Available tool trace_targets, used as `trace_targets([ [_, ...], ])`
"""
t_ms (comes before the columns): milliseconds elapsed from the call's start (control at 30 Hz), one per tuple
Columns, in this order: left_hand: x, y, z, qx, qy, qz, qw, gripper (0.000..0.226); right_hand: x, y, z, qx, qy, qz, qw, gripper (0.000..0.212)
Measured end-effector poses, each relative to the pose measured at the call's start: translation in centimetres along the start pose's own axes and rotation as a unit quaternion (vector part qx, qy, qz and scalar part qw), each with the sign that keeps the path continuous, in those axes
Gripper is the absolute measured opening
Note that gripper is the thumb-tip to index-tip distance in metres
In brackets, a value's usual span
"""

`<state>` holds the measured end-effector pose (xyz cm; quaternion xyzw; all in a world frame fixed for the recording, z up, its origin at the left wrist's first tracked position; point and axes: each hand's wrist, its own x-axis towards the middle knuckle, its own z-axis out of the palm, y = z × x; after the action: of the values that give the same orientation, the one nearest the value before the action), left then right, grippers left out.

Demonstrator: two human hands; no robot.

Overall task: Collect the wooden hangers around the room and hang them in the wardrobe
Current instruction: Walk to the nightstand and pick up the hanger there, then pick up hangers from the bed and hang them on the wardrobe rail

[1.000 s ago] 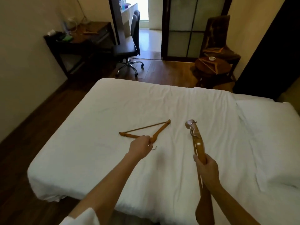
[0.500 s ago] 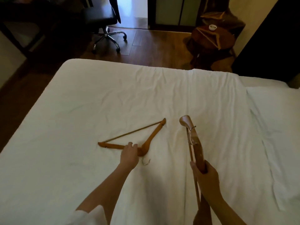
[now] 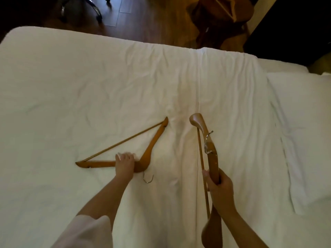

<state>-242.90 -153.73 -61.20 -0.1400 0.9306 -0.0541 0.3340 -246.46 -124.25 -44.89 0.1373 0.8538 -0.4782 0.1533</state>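
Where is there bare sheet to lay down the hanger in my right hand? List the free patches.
Free: the wide sheet left of and beyond the flat hanger, toward the bed's far edge; also the strip between the held hanger and the pillow. Crowded: the middle, where the left hand grips the flat hanger beside the right hand.
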Motion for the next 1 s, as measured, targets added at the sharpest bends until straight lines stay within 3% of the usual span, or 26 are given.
trace_targets([
  [133,-1.6,0.2,0.0,-0.049,-0.031,0.045,0.997,0.052,-1.1,0.0,-0.5,0.008,-0.003,0.001,1.0,0.045],
  [267,-5.3,-0.3,-3.2,-0.106,-0.008,0.085,0.991,0.044,-2.6,-1.7,-2.0,-0.002,-0.013,-0.013,1.0,0.027],
  [400,-11.6,-2.1,-9.5,-0.28,0.017,0.12,0.952,0.042,-5.0,-5.2,-4.4,0.007,-0.024,-0.043,0.999,0.026],
  [467,-15.9,-3.7,-12.8,-0.431,0.036,0.086,0.898,0.047,-6.5,-7.7,-5.6,0.026,-0.039,-0.054,0.997,0.028],
  [567,-24.0,-6.2,-17.3,-0.628,0.097,0.023,0.772,0.044,-8.8,-11.9,-6.7,0.049,-0.099,-0.072,0.991,0.035],
  [767,-42.5,-11.9,-20.2,-0.793,0.239,-0.006,0.561,0.053,-17.1,-20.1,-2.7,0.078,-0.256,-0.149,0.952,0.024],
  [833,-48.4,-14.1,-18.8,-0.799,0.287,-0.028,0.528,0.052,-21.6,-21.9,0.2,0.074,-0.316,-0.177,0.929,0.022],
  [933,-56.0,-17.2,-15.5,-0.782,0.343,-0.084,0.514,0.053,-28.3,-23.6,4.1,0.044,-0.403,-0.224,0.886,0.027],
  [1000,-60.9,-19.2,-12.5,-0.776,0.381,-0.132,0.485,0.053,-33.2,-24.4,6.7,0.028,-0.457,-0.245,0.855,0.026],
])
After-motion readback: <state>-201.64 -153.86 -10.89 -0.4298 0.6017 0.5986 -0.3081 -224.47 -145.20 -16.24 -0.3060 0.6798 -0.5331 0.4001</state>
